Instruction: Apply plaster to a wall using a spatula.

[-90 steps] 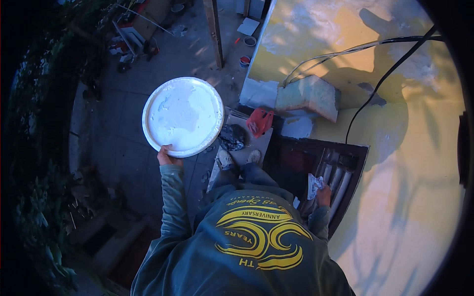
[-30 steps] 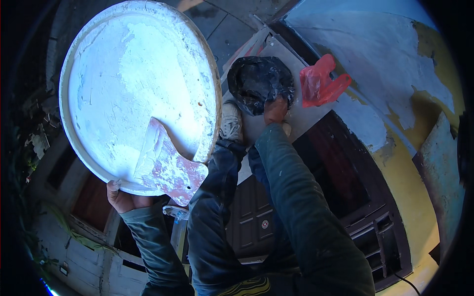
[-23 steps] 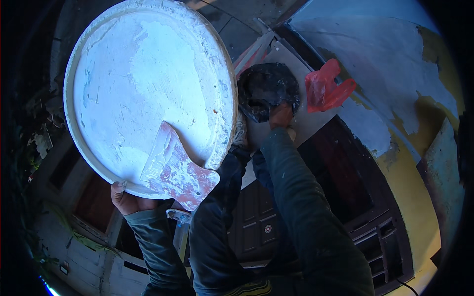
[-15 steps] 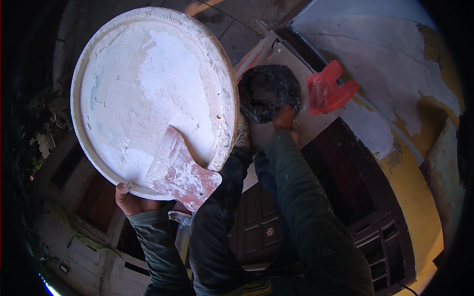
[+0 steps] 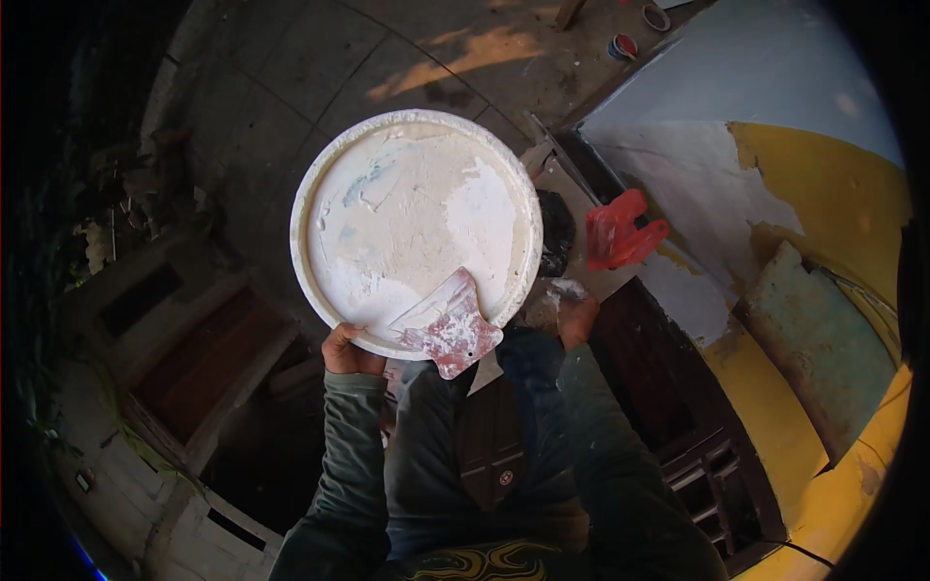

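My left hand (image 5: 349,353), fingers closed on the rim, holds a large round white lid (image 5: 407,208) coated with putty-like material. A reddish putty-smeared scraper (image 5: 455,339) lies on it, over the near right edge. My right hand (image 5: 576,315), beside the lid's right, is closed around a small whitish, smeared thing (image 5: 565,290) I cannot make out. Behind the lid, a black plastic bag (image 5: 556,228) is partly hidden. A red plastic bag (image 5: 620,232) sits to its right on a pale board (image 5: 557,179).
A peeling yellow and grey wall (image 5: 794,179) fills the right, with a rusty sheet (image 5: 814,349) and a cable. A dark wooden frame (image 5: 659,382) lies below. The paved yard (image 5: 291,58) holds buckets (image 5: 623,46) and a post (image 5: 568,14). Foliage lines the left edge.
Since half a second ago, my right hand has left the black bag, now showing a whitish thing in it. The lid appears smaller and moved rightward; the view takes in more yard.
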Demonstrator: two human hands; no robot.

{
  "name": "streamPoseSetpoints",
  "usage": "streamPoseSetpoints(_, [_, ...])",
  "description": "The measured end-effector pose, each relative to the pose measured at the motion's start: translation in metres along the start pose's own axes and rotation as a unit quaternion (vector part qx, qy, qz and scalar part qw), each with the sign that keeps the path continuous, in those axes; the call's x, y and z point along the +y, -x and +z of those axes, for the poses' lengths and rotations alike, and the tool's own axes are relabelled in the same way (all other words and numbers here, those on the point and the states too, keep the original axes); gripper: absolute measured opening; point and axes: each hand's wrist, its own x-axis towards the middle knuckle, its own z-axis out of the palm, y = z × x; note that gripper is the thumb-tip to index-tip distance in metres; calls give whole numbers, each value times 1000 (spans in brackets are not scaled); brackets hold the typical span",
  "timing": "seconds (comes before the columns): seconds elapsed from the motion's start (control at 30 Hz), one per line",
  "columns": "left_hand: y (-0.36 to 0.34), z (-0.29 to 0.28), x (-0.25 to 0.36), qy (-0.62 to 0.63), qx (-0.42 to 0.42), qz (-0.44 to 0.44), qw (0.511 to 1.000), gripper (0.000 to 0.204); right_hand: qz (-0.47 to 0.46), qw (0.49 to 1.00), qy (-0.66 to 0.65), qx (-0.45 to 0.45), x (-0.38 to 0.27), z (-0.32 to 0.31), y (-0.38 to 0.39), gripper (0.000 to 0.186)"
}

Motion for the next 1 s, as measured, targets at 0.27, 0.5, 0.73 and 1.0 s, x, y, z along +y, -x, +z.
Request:
streamPoseSetpoints(0.27, [-12,11,19,-59,15,-59,996,56,-125,986,5,-107,-299,-8,31,7])
streamPoseSetpoints(0.5, [-34,12,27,-64,-32,-80,994,52,-381,834,347,-198,-406,95,16,14])
streamPoseSetpoints(0.73, [-31,16,31,-46,-92,-89,991,50,-470,727,469,-173,-413,116,15,15])
streamPoseSetpoints(1.0, [-21,22,42,-50,-99,-77,991,53,-476,714,491,-151,-420,101,24,16])
